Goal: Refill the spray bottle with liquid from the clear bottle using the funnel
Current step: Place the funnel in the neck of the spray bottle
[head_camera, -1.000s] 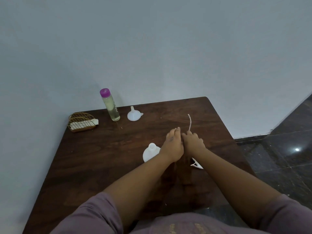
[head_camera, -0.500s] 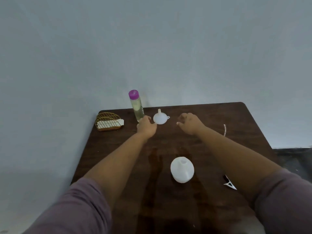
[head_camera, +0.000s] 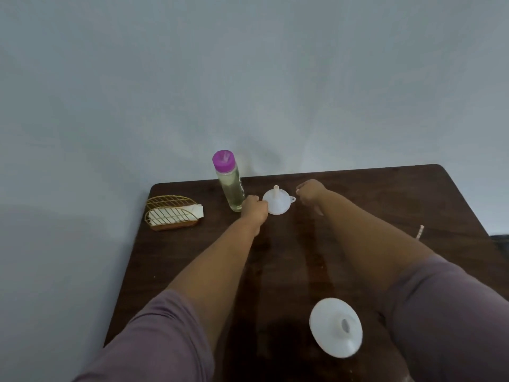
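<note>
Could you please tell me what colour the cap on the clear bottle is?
Purple, or magenta-pink; the cap shows clearly in the head view.

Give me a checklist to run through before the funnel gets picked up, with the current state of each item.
1. Funnel within reach, lying wide mouth down, spout up: ok.
2. Spray bottle neck open, sprayer off: ok.
3. Spray bottle standing upright: ok.
4. Clear bottle uncapped for pouring: not ok, purple cap on.
5. Left hand grip on anything: cannot tell, fingers curled between clear bottle and funnel.
6. Right hand free: ok, beside the funnel, holding nothing.
</note>
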Demonstrator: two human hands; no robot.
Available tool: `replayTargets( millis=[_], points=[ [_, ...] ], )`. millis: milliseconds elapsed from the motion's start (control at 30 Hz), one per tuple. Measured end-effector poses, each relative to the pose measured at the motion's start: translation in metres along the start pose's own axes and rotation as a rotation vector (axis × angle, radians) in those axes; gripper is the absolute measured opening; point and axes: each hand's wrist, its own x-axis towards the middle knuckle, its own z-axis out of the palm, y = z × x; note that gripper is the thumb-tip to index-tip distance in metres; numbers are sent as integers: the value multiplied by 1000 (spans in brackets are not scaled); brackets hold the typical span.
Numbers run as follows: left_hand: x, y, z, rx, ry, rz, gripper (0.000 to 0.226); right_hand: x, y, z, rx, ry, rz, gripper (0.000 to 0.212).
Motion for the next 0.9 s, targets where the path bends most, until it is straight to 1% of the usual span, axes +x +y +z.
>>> replayTargets(
  millis=[100,167,267,333,400,533,567,667,767,833,900],
  points=[
    [9,5,5,-222,-30,-76,40,14,-1,13,83,-5,60,34],
    [15,8,10,-278,-59,-132,39,20,0,22,175,-13,123,27],
    [20,9,20,-249,-50,-118,45,20,-2,30,251,1,193,12],
    [22,11,23,-217,-46,-113,49,23,0,32,209,24,201,16],
    [21,13,24,-170,-39,-91,54,25,3,31,228,9,192,21],
    [14,19,24,-45,1,-21,77,12,1,22,286,38,192,24],
    [9,22,23,-48,0,-7,79,6,0,20,275,56,198,24],
    [-20,31,19,-181,-22,0,71,-18,-1,10,290,92,213,21],
    [-51,39,14,-367,-103,-12,59,-47,4,-1,367,91,218,18],
    [-72,42,6,-425,-177,0,52,-70,10,-9,461,84,181,17],
    [-95,42,0,-479,-197,16,43,-94,18,-18,581,72,114,19]
  ],
)
